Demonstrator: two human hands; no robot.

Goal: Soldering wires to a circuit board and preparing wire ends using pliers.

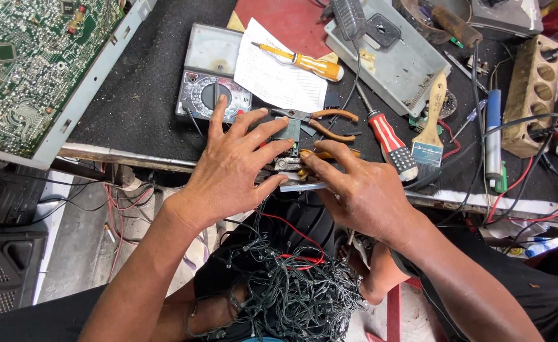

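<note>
A cluttered black workbench [139, 107] filled the view. At its front edge, both hands pinched a small electronic part [289, 166]: the left hand [231, 168] gripped it from the left, fingers spread, and the right hand [361, 190] from the right. Behind the part lay one grey tray [396, 66] holding small bits, one multimeter [212, 76] and two screwdrivers [386, 136].
</note>
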